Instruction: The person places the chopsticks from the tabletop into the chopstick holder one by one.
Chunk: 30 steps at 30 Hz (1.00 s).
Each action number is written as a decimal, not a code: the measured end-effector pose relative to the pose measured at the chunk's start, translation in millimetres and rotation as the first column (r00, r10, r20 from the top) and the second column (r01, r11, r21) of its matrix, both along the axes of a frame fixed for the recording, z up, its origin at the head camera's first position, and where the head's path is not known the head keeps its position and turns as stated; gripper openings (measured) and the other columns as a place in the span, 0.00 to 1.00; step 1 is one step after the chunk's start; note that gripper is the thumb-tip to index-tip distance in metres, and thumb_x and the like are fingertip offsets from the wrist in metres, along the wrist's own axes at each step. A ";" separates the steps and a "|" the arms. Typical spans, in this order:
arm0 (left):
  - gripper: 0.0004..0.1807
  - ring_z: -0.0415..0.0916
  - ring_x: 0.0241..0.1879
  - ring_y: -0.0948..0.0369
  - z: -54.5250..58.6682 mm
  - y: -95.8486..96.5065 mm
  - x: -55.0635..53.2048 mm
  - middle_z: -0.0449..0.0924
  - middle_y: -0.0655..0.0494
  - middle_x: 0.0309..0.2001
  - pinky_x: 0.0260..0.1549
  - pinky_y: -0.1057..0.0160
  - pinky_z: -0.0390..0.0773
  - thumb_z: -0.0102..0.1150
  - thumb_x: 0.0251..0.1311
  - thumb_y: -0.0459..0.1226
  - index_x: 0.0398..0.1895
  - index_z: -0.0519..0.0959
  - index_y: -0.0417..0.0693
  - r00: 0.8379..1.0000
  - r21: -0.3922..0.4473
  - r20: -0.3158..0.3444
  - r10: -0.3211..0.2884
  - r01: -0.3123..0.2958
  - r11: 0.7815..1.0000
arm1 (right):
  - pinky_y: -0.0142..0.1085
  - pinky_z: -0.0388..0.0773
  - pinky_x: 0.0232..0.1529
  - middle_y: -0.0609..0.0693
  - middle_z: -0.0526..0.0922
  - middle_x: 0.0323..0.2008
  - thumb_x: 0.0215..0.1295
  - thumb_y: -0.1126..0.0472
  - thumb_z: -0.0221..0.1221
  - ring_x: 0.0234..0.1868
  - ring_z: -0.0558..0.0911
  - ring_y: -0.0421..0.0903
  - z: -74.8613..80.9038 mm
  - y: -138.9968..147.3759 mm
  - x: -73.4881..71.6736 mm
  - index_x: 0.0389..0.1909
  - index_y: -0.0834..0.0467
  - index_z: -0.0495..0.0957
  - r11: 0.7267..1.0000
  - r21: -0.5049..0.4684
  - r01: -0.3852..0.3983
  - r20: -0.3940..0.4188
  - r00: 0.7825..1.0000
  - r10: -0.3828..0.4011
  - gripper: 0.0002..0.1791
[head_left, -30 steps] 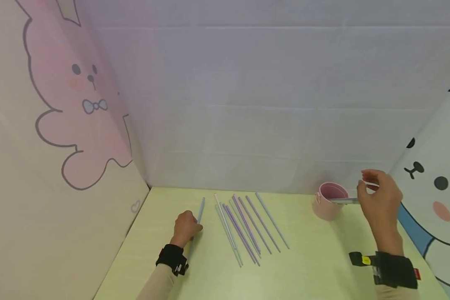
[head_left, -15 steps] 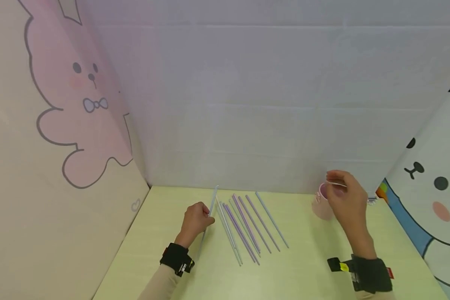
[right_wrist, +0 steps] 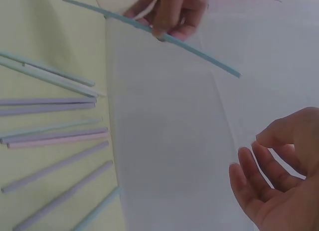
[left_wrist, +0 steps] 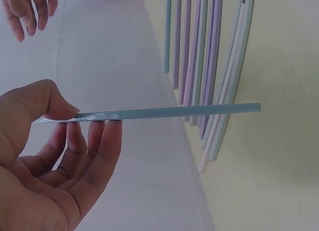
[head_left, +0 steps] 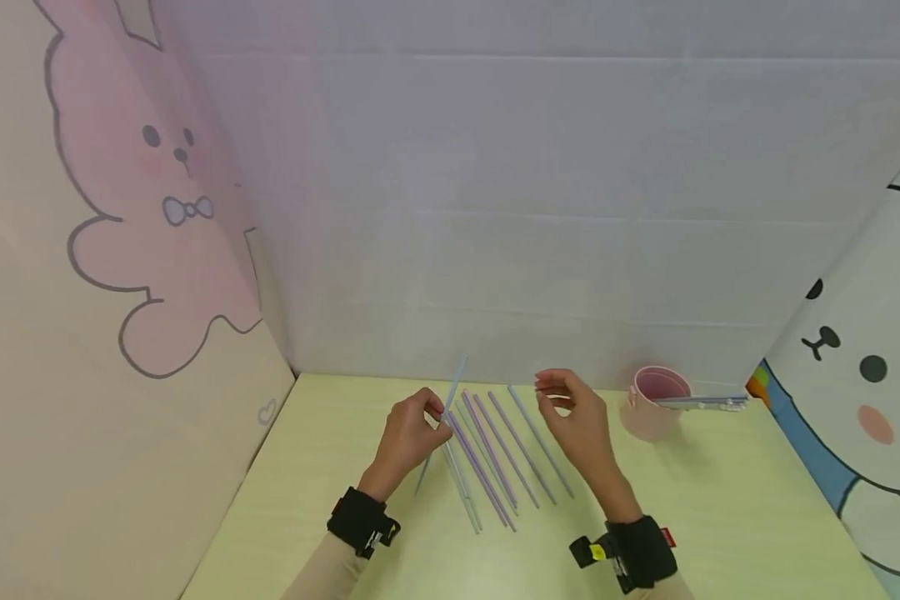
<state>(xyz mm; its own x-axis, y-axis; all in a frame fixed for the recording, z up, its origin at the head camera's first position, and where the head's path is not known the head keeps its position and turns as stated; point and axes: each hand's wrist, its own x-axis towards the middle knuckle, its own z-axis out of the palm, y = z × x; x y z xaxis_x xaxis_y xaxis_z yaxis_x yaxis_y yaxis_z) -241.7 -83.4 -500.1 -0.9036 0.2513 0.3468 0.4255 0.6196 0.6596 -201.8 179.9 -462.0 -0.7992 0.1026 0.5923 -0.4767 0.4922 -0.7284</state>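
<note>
My left hand [head_left: 408, 437] pinches a thin blue straw [left_wrist: 189, 111] between thumb and fingertips, lifted above the table. In the left wrist view one end of it reaches far out past the fingers. My right hand [head_left: 585, 429] hovers near the right side of the loose straws, its fingers loosely bent and nothing between them. Under and between the hands, several purple, pink, pale green, white and blue straws [head_left: 521, 446] lie side by side on the table. The left hand partly hides the leftmost ones.
A pink bucket [head_left: 648, 421] stands at the table's back right, with several straws [head_left: 708, 403] leaning out over its right side. The pale yellow table [head_left: 600, 558] meets a light back wall. Side walls carry cartoon animals.
My left hand has raised the blue straw and carried it right, over the loose ones. My right hand has moved left, away from the bucket, leaving straws in it.
</note>
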 end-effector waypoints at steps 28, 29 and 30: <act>0.11 0.78 0.26 0.66 9.0 39.0 25.4 0.79 0.58 0.33 0.26 0.67 0.80 0.64 0.49 0.31 0.36 0.75 0.50 0.969 0.057 -0.151 -0.193 0.203 0.977 | 0.41 0.85 0.36 0.60 0.81 0.42 0.60 0.72 0.63 0.38 0.82 0.58 -5.4 -50.1 5.5 0.44 0.66 0.78 0.888 -0.367 -0.277 -0.005 0.955 0.296 0.11; 0.11 0.78 0.26 0.65 8.4 38.7 24.9 0.79 0.57 0.33 0.26 0.67 0.80 0.64 0.50 0.31 0.36 0.76 0.50 0.969 0.059 -0.153 -0.196 0.207 0.977 | 0.42 0.85 0.36 0.60 0.81 0.42 0.60 0.73 0.63 0.38 0.82 0.59 -4.7 -48.5 5.0 0.43 0.68 0.78 0.882 -0.380 -0.279 -0.013 0.955 0.297 0.10; 0.11 0.79 0.27 0.65 7.4 38.3 24.3 0.79 0.57 0.33 0.26 0.67 0.81 0.64 0.50 0.31 0.36 0.76 0.50 0.968 0.059 -0.153 -0.199 0.209 0.976 | 0.43 0.84 0.36 0.61 0.80 0.43 0.60 0.75 0.62 0.38 0.82 0.61 -3.9 -46.7 4.4 0.43 0.70 0.77 0.875 -0.393 -0.285 -0.022 0.954 0.300 0.10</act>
<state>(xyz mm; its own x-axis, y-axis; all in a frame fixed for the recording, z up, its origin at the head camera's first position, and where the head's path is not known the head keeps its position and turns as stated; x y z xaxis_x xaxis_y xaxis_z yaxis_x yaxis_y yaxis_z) -217.4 -45.1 -492.7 -0.7745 0.3940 0.4950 0.6324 0.4616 0.6221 -197.4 133.2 -465.9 -0.8497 0.0752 0.5218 -0.5227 0.0099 -0.8525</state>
